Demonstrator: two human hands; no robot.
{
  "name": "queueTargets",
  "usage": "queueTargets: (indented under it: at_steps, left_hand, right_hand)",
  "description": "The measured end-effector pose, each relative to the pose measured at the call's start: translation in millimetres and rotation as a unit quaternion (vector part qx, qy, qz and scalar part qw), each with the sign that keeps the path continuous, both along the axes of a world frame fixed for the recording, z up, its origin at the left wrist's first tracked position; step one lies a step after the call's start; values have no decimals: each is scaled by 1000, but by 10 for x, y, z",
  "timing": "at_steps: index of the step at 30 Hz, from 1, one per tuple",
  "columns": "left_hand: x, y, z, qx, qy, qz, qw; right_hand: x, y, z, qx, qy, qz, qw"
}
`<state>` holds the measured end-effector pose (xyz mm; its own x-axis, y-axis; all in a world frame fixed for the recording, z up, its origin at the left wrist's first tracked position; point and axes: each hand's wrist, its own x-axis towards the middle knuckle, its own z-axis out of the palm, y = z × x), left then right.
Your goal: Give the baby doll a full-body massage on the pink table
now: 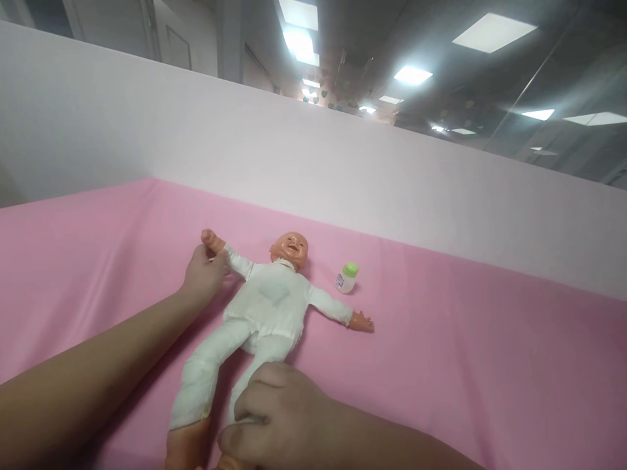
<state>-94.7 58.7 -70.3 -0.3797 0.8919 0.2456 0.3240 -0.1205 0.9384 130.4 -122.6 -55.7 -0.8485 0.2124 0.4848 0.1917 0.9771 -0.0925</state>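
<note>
A baby doll (268, 297) with a white cloth body and hard plastic head, hands and feet lies face up, arms spread wide. My left hand (204, 273) is closed around the doll's arm at the left of the view, near its plastic hand. Lower down, my right hand (281, 414) has its fingers curled round the doll's leg on the right, close to the foot. That foot is mostly hidden by my hand and the frame's bottom edge. Beside the doll's head stands a small white bottle (347, 279) with a green cap, touched by neither hand.
A pink sheet (441, 352) covers the surface under the doll, with soft folds. Behind it rises a low white wall (313, 163). Above the wall, glass reflects several ceiling lights, and a door (179, 46) shows at the upper left.
</note>
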Motion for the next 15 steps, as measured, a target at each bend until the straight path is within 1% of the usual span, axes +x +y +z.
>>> queueTargets:
  at_steps: [1, 2, 3, 4, 6, 7, 8, 9, 10, 12, 15]
  left_hand:
    - [58, -78, 38, 29, 45, -6, 999]
    - [122, -153, 71, 65, 101, -25, 992]
    - [186, -219, 97, 109, 164, -61, 978]
    - [246, -271, 113, 153, 235, -105, 954]
    - [338, -327, 113, 213, 358, -181, 891]
    - [365, -334, 101, 227, 405, -205, 862]
    - [380, -332, 84, 230, 441, -220, 839]
    - [385, -323, 66, 226, 466, -230, 824]
    - [383, -313, 50, 218, 483, -236, 814]
    - [375, -300, 32, 198, 498, -248, 807]
    - [385, -309, 38, 174, 490, -263, 812]
  right_hand:
    - [-3, -18, 30, 4, 37, -14, 999]
    - [-5, -35, 63, 9, 79, -35, 996]
    - [-2, -49, 96, 17, 119, -58, 991]
    - [7, -55, 126, 28, 153, -80, 985]
    - [45, -37, 172, 54, 190, -116, 973]
    - [74, -11, 185, 64, 192, -134, 970]
    - [107, 24, 189, 70, 189, -155, 967]
    - [142, 67, 186, 73, 188, -179, 963]
    - [176, 115, 176, 71, 188, -208, 957]
    - [232, 213, 141, 56, 187, -259, 946]
    - [271, 342, 85, 15, 168, -292, 942]
